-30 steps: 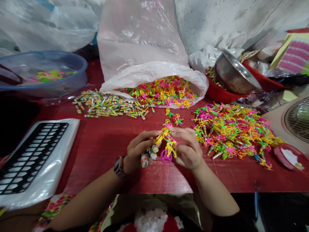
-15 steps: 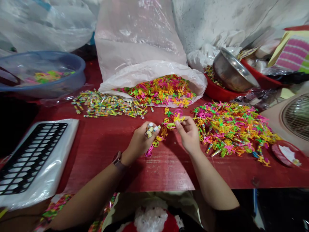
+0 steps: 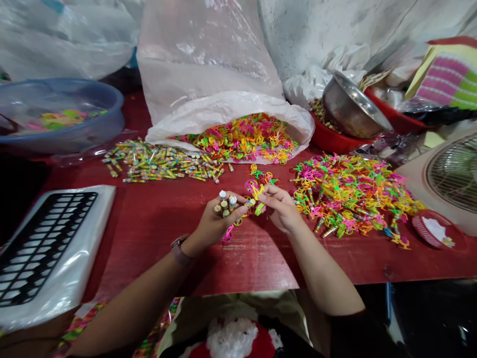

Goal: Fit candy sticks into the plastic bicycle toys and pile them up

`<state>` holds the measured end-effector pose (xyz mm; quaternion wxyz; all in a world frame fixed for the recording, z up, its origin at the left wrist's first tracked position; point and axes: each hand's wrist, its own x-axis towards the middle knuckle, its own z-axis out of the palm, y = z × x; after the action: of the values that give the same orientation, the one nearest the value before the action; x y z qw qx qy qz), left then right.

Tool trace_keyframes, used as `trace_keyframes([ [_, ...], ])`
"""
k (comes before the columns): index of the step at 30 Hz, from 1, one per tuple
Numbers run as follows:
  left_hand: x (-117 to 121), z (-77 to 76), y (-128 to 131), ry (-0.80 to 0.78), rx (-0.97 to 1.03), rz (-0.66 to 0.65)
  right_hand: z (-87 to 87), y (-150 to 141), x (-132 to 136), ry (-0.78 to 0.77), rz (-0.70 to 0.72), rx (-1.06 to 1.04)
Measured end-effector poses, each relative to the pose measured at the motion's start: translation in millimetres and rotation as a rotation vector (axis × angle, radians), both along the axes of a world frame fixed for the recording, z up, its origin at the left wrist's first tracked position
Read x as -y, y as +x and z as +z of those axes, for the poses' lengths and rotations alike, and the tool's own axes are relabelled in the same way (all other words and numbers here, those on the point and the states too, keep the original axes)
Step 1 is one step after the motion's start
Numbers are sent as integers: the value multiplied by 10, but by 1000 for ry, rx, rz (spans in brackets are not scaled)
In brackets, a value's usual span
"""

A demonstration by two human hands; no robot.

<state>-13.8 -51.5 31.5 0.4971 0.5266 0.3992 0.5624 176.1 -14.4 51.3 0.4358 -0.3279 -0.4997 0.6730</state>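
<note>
My left hand [image 3: 214, 221] is closed around several small wrapped sticks [image 3: 224, 205], their pale ends pointing up. One more wrapped stick [image 3: 249, 203] sits between its thumb and fingers, pointing toward my right hand [image 3: 281, 211]. That hand pinches a yellow plastic toy bicycle [image 3: 256, 192], which meets the stick's end; a green piece hangs just below. Under my left hand a pink plastic piece [image 3: 227, 233] shows on the red table. A few loose coloured pieces [image 3: 265, 177] lie just beyond my hands.
A pile of wrapped sticks [image 3: 160, 161] lies at the back left, beside an open white sack [image 3: 223, 112] of plastic pieces. To the right is a mixed heap [image 3: 346, 194]. Around these are a blue basin [image 3: 117, 112], a black rack [image 3: 44, 248], a red basket [image 3: 428, 237] and a fan [image 3: 454, 174].
My right hand first parted from the left with a yellow piece, then came back to it. The sticks in my left hand turned upright, and one moved out between thumb and fingers.
</note>
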Motion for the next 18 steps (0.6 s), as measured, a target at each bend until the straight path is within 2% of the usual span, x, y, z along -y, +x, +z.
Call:
trace_keyframes([
  [5,8,3,-20,69,-40,16,7,-6,9,24,32,-3],
  [10,32,25,-16,29,-46,-12,4,50,-21,107,95,87],
  [15,10,-31,26,-17,-87,121,27,77,-5,320,15,326],
  [18,-20,-32,27,-29,-135,140,40,89,8,367,-20,428],
])
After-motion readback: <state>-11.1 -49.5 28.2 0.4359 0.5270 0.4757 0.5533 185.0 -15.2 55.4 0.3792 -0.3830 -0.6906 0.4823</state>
